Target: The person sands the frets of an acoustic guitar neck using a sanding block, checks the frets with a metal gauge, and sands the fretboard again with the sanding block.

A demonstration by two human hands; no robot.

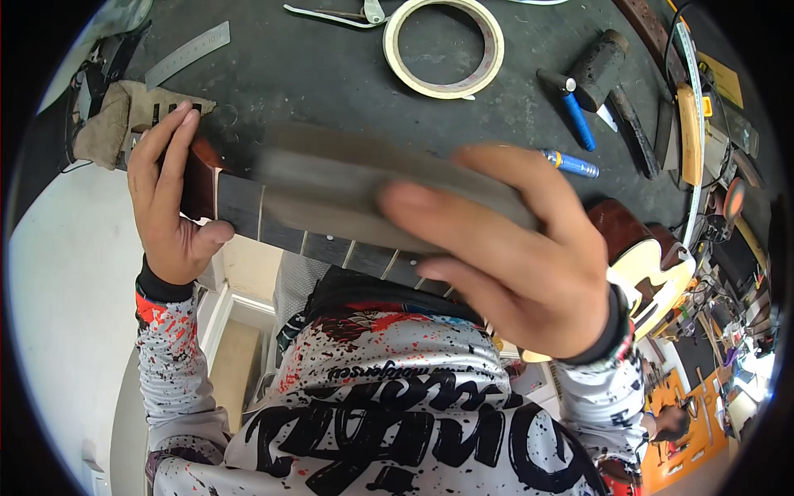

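Observation:
A guitar lies across in front of me, its dark fretboard (240, 207) marked with pale fret lines. At its left end my left hand (169, 215) grips the red-brown headstock (198, 178), fingers over the far side and thumb on the near side. My right hand (538, 256) holds a long grey block (331, 186) over the fretboard; motion smears both. I cannot tell whether the block touches the frets, and it hides part of the neck. The guitar's cream and brown body (649, 277) shows beyond my right wrist.
On the dark bench top (306, 91) lie a roll of masking tape (396, 66), a metal ruler (188, 54), a black mallet (599, 73), a blue-handled hammer (579, 121) and a blue cylindrical tool (572, 163). A beige cloth pad (106, 128) sits beside the headstock.

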